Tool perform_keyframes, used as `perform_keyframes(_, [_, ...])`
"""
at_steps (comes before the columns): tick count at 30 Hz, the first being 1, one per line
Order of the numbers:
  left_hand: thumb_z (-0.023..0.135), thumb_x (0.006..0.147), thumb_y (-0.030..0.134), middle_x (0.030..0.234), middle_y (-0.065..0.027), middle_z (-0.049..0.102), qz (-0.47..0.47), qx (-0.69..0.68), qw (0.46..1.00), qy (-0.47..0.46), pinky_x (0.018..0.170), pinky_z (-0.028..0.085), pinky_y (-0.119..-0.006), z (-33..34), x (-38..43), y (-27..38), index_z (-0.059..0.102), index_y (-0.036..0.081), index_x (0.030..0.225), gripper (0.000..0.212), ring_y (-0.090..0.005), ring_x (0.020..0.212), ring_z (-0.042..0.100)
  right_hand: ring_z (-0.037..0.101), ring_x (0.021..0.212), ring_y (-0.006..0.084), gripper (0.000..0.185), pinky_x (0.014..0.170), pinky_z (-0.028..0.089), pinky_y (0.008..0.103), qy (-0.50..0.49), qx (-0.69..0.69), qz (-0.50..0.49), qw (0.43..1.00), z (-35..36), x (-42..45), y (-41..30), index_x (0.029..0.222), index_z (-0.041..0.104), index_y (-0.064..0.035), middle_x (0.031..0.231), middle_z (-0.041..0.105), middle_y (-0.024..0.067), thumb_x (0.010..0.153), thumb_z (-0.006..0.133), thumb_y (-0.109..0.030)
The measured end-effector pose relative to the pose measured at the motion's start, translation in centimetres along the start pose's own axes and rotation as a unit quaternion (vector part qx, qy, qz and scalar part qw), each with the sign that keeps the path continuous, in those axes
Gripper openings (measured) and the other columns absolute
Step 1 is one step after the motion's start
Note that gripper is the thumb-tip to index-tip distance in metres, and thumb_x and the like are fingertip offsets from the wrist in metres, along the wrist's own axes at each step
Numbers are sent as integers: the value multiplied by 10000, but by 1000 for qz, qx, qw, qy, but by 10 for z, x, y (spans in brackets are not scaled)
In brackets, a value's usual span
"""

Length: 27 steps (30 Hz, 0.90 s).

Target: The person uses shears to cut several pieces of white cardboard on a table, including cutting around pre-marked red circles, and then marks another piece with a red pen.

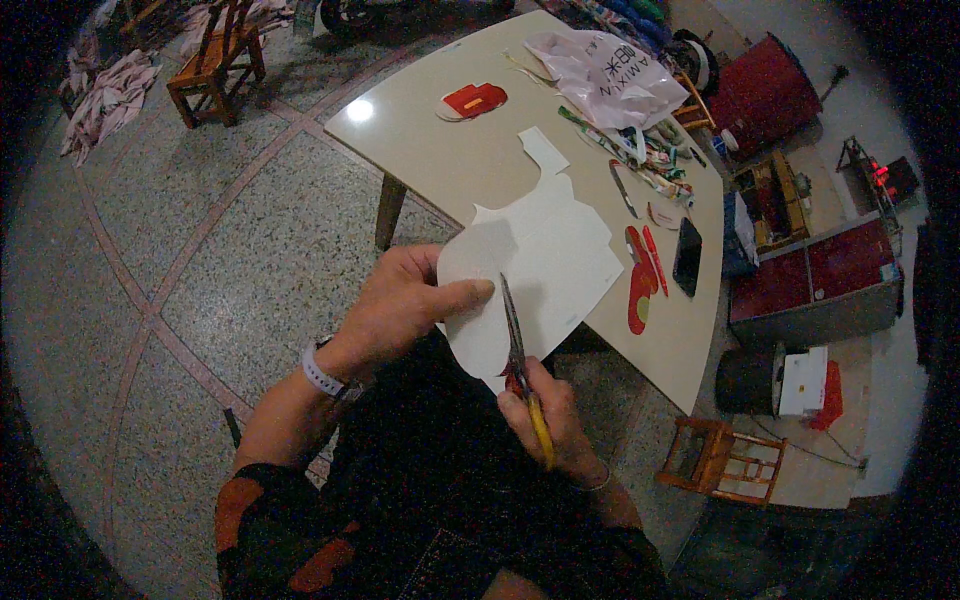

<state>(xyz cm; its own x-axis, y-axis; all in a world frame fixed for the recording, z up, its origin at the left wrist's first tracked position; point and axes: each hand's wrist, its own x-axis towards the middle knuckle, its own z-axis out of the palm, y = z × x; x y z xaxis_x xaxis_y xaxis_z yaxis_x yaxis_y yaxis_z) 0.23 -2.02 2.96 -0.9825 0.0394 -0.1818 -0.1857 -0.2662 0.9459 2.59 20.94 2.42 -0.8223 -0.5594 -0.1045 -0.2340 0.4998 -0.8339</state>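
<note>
My left hand (409, 300) pinches a white sheet (551, 247), paper or thin fabric, with the thumb on top and the fingers hidden beneath. The sheet has an irregular cut outline and a rounded lobe by my thumb. In my right hand (555, 412) is a pair of scissors (516, 337) with yellow handles. Its blades lie along the sheet beside the lobe, tips near my left thumb; a cut runs up from the sheet's lower edge. On the table's right side lie a red sole-shaped piece (639, 285), a red pen (655, 259) and a dark phone (687, 251).
The pale table (442, 157) bears a stack of red and white cut pieces (472, 101), a white scrap (544, 154), a printed plastic bag (607, 75), a knife-like tool (622, 187) and fabric strips (660, 157). Wooden chairs (214, 71) and dark red cabinets (817, 262) stand around.
</note>
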Motion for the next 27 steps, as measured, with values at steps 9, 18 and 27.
perform_keyframes(9, [683,817,111,854,-79,694,5,-20,1000,-20,668,540,-290,3,0,-7,669,-27,938,184,-143,713,659,593,543,196,325,506,475,346,0,-1,15,1000,0,1,0,1114,540,-43,657,589,106,852,636,-210])
perform_keyframes(18, [693,810,123,857,-84,698,1,-28,999,-25,683,548,-298,3,0,-6,667,-25,953,208,-146,722,665,584,504,202,316,475,462,346,2,-20,-5,1000,-1,-1,4,1104,540,-15,638,592,106,867,618,-208])
perform_keyframes(27, [666,848,169,801,-37,663,30,-79,996,25,589,496,-240,7,4,-16,649,-22,976,231,-100,650,606,550,508,147,309,472,444,314,8,-9,-7,1000,-1,-1,4,1107,549,-22,637,586,85,870,621,-208])
